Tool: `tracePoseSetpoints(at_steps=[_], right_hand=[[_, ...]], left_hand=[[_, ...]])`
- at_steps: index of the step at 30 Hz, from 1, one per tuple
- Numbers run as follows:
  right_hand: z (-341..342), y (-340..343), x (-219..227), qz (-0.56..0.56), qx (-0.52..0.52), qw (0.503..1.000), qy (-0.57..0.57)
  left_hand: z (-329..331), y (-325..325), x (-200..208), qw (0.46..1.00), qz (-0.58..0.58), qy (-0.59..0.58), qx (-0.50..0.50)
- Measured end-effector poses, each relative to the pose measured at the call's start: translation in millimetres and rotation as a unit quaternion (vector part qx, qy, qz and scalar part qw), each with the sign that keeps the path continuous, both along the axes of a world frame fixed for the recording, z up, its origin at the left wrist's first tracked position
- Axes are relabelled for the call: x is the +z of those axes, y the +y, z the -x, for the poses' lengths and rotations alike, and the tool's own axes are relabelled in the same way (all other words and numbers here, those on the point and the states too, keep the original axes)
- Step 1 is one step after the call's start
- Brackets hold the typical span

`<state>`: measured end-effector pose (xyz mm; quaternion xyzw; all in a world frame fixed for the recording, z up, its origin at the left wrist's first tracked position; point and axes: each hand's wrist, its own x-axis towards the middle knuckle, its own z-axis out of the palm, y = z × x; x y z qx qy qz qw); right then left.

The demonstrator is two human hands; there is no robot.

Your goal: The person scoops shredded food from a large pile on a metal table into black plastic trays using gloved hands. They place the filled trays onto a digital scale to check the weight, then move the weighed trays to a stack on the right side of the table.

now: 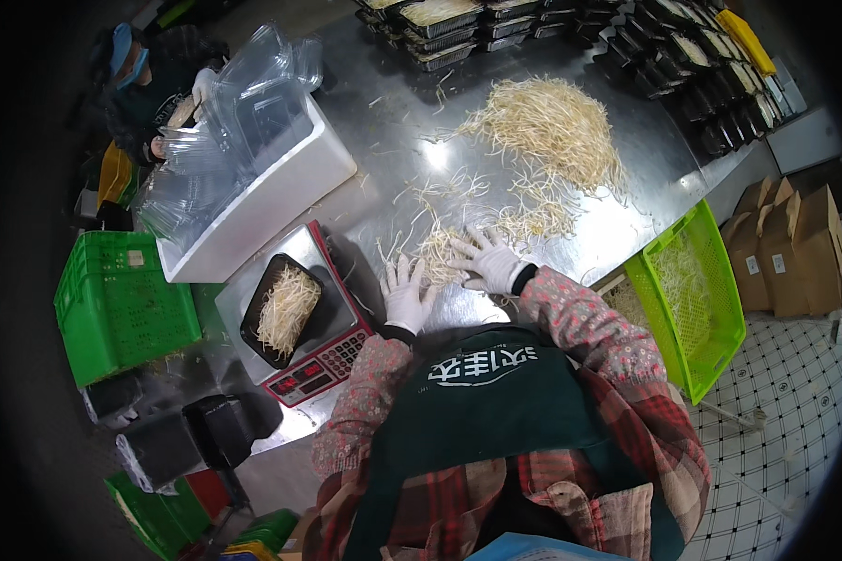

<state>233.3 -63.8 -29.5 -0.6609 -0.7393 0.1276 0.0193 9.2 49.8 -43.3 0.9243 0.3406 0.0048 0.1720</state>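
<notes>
Both my hands wear white gloves and rest low over the metal table. My left hand [407, 294] has its fingers spread at the left edge of some loose bean sprouts [438, 252]. My right hand [489, 262] lies over the same sprouts from the right, fingers stretched apart. Beyond them rises a large heap of bean sprouts [557, 131], with thin strands trailing toward me. To the left, a black tray [251, 323] filled with sprouts sits on a red-framed weighing scale [323, 365].
A white foam box [262, 210] holds clear plastic lids [253, 112]; a co-worker [159, 84] stands beyond it. Filled trays [440, 37] are stacked at the back. Green crates [126, 299] stand left, a lime basket [664, 309] right. Black trays [220, 430] lie near left, cardboard boxes [795, 252] far right.
</notes>
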Motion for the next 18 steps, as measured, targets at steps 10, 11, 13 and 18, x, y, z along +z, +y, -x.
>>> tracePoseSetpoints(at_steps=[10, 11, 13, 18], right_hand=[[3.7, -67.9, -1.4, -0.014, -0.103, 0.994, 0.037], [3.4, -70.0, -0.7, -0.005, -0.076, 0.996, 0.046], [2.1, -78.5, -0.1, 0.014, -0.030, 0.997, 0.065], [-9.6, -106.4, 1.6, -0.069, -0.187, 0.978, 0.056]], left_hand=[[-33.9, -19.4, 17.1, 0.987, -0.020, -0.057, -0.147], [-42.5, -17.3, 10.8, 0.984, -0.029, -0.036, -0.169], [-54.8, -7.1, 3.6, 0.985, -0.050, 0.038, -0.161], [-46.5, 9.0, 3.9, 0.997, -0.051, -0.017, -0.062]])
